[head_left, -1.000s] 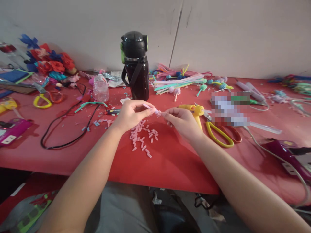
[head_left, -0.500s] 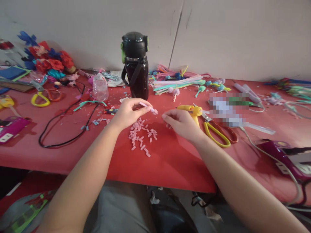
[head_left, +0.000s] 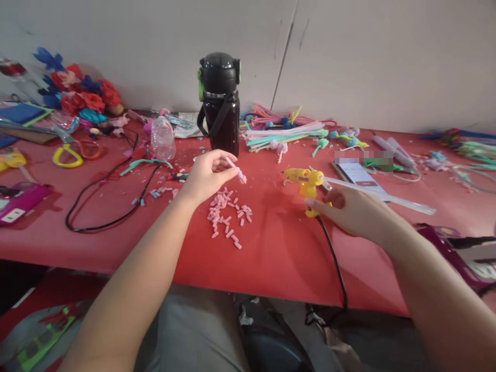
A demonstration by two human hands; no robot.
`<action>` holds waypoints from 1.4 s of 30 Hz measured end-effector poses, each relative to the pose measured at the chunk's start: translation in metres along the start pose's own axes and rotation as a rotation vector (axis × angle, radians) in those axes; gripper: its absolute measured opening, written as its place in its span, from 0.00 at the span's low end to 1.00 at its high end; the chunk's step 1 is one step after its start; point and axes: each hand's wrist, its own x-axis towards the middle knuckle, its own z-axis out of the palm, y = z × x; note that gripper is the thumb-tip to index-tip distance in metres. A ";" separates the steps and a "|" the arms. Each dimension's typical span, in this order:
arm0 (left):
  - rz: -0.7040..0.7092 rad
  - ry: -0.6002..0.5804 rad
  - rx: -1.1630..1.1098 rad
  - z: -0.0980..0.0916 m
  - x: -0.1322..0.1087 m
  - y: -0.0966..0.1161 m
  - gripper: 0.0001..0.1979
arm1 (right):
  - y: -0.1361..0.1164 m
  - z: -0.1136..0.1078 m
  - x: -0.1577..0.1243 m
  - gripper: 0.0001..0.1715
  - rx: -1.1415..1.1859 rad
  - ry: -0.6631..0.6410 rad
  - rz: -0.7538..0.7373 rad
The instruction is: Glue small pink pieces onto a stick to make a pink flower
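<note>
My left hand pinches a lilac stick with small pink pieces clustered on its end, which looks like a pipe-cleaner stem. Below it lies a loose heap of short pink pieces on the red table cover. To the right, my right hand is at the handle of a yellow glue gun, thumb and fingers curved but apart. The thumb tip overlaps the handle's lower end. A long clear glue stick juts from the gun's back. Scissors are mostly hidden behind the gun and hand.
A black bottle stands behind my left hand, a clear plastic bottle to its left. Bundled pipe cleaners lie at the back. A phone rests behind my right hand. A black cord hangs over the front edge.
My right hand has moved right, from near the pink cluster to the glue gun's handle. My left hand keeps its pinch, the stem tilted more steeply downward.
</note>
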 end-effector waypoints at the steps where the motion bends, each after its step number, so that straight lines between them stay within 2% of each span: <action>1: -0.009 0.017 -0.004 0.000 0.001 -0.001 0.13 | -0.003 0.006 0.005 0.33 -0.046 0.004 0.018; 3: -0.019 0.034 -0.014 -0.001 0.002 -0.002 0.14 | -0.014 0.019 0.016 0.31 -0.068 -0.009 0.033; 5: -0.019 0.042 -0.013 -0.001 0.003 -0.004 0.12 | -0.026 0.033 0.023 0.28 0.066 -0.004 0.016; 7: -0.015 0.040 -0.006 -0.001 0.003 -0.005 0.11 | -0.036 0.045 0.025 0.24 0.353 -0.026 0.009; 10: -0.009 0.024 -0.008 -0.001 0.002 -0.004 0.10 | -0.046 0.057 0.018 0.22 0.816 -0.133 0.019; 12: -0.008 -0.002 -0.018 0.000 0.002 -0.004 0.09 | -0.050 0.060 0.012 0.21 0.939 -0.181 0.014; 16: 0.011 -0.068 -0.023 0.001 0.001 -0.006 0.09 | -0.052 0.063 0.006 0.22 0.914 -0.213 -0.039; 23: 0.046 -0.090 -0.001 0.002 0.002 -0.008 0.10 | -0.049 0.067 0.007 0.21 0.843 -0.258 -0.118; 42: 0.046 -0.081 0.013 0.002 0.001 -0.005 0.09 | -0.047 0.068 0.004 0.26 0.753 -0.279 -0.086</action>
